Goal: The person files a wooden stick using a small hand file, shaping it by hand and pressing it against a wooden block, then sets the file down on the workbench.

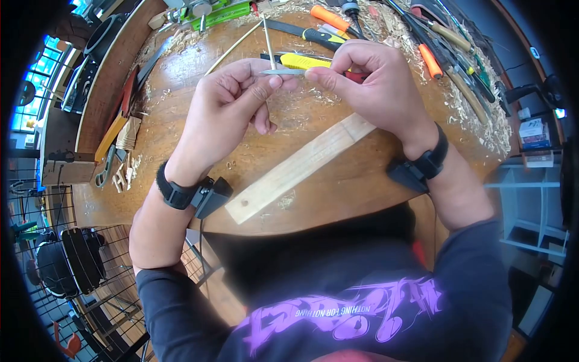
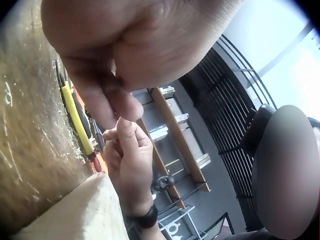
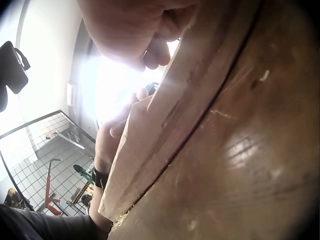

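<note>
In the head view, my left hand [image 1: 226,111] has thumb and fingers closed around the lower end of a thin wooden stick [image 1: 269,45], which stands out away from me. My right hand [image 1: 380,87] pinches the right end of a small pointed silver piece [image 1: 282,72]. That piece lies across the stick's lower end, just above the left thumb tip. In the left wrist view the left hand [image 2: 135,45] nearly meets the right hand [image 2: 131,165]; fingers hide the silver piece. The right wrist view shows the right hand [image 3: 135,30] above a flat wooden board [image 3: 165,120].
Nearer me, the board [image 1: 295,172] lies diagonally on the table [image 1: 175,114]. Beyond the hands are a yellow tool [image 1: 301,61], a black-and-yellow handled tool [image 1: 319,38] and another thin stick [image 1: 232,49]. Orange-handled tools [image 1: 430,60] and shavings [image 1: 496,114] lie right; a saw [image 1: 151,63] left.
</note>
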Tool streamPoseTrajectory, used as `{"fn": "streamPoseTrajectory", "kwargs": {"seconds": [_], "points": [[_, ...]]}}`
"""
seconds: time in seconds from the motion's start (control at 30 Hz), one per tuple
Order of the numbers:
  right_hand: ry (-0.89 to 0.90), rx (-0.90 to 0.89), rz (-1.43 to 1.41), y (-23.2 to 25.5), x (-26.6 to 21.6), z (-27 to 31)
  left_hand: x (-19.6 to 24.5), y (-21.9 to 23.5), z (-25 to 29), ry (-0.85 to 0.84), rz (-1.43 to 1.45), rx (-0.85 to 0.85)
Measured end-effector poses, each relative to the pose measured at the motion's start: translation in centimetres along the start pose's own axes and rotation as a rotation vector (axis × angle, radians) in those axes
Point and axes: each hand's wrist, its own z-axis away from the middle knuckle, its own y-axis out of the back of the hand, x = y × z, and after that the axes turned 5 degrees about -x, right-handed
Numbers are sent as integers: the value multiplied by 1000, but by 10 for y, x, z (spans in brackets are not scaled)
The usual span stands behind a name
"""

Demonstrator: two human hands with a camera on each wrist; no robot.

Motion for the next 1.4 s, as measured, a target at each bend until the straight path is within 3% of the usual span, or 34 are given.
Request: {"fn": "streamPoseTrajectory", "kwargs": {"seconds": [0.6,0.77,1.4], "points": [[-37,2,-14,0,0,-2,-6,4,-3,33,152,60],[37,13,26,-2,-7,-3,-3,-4,-2,-20,112,-4],[-1,-14,1,3,-5,-1,-1,5,0,-33,65,-59]]}}
